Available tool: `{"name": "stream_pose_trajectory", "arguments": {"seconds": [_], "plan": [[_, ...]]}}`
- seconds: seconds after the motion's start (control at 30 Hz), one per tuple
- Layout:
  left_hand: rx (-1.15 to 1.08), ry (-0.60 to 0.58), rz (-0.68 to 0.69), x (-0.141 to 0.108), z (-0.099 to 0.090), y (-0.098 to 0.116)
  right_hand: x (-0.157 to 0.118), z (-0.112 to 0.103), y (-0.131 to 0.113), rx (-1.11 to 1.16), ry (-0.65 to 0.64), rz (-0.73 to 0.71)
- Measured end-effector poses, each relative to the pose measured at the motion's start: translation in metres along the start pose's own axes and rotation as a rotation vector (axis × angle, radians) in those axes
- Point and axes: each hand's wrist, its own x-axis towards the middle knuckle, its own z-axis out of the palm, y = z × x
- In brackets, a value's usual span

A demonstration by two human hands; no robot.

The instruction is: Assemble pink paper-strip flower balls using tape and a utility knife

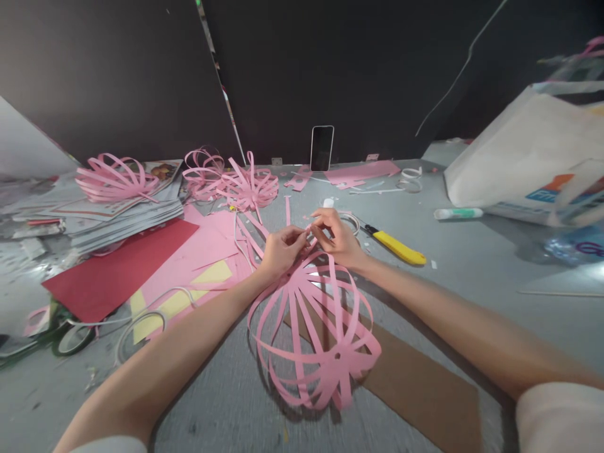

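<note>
A round openwork ball of pink paper strips (pixel 302 314) lies on the grey table in front of me, its strips meeting at a small holed hub on the near side. At its far edge, my left hand (pixel 285 248) pinches a small pink piece between thumb and fingertips. My right hand (pixel 335 236) meets it there, thumb and index finger closed on the same bit, other fingers curled loosely. The pinched piece looks like the end of a pink paper strip, mostly covered by the fingers. Beneath the ball lies a brown cardboard piece (pixel 425 390).
Yellow utility knife (pixel 399 246) and glue stick (pixel 457 214) lie right, near a white bag (pixel 523 157). A phone (pixel 322 148) leans at the back. Left are red paper (pixel 123 270), scissors (pixel 70 336), a paper stack (pixel 127 223) and more pink strip balls (pixel 250 185).
</note>
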Motion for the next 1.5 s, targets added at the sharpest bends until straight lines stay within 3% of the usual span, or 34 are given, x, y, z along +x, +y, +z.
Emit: {"name": "stream_pose_trajectory", "arguments": {"seconds": [0.5,0.67,0.9,1.3,1.5], "plan": [[-0.040,0.030,-0.017,0.002,0.000,-0.001,0.000,0.001,-0.005,-0.044,0.043,-0.001],[-0.074,0.103,-0.033,0.005,-0.002,-0.005,0.002,-0.005,-0.001,-0.042,0.127,0.056],[-0.055,0.056,-0.059,0.003,-0.001,-0.002,0.003,-0.006,0.005,0.044,0.075,0.117],[-0.056,0.082,-0.077,0.005,-0.003,-0.007,0.004,-0.008,0.013,0.173,0.111,0.223],[-0.053,0.078,-0.081,0.005,-0.002,-0.006,0.006,-0.009,0.011,0.181,0.095,0.200]]}}
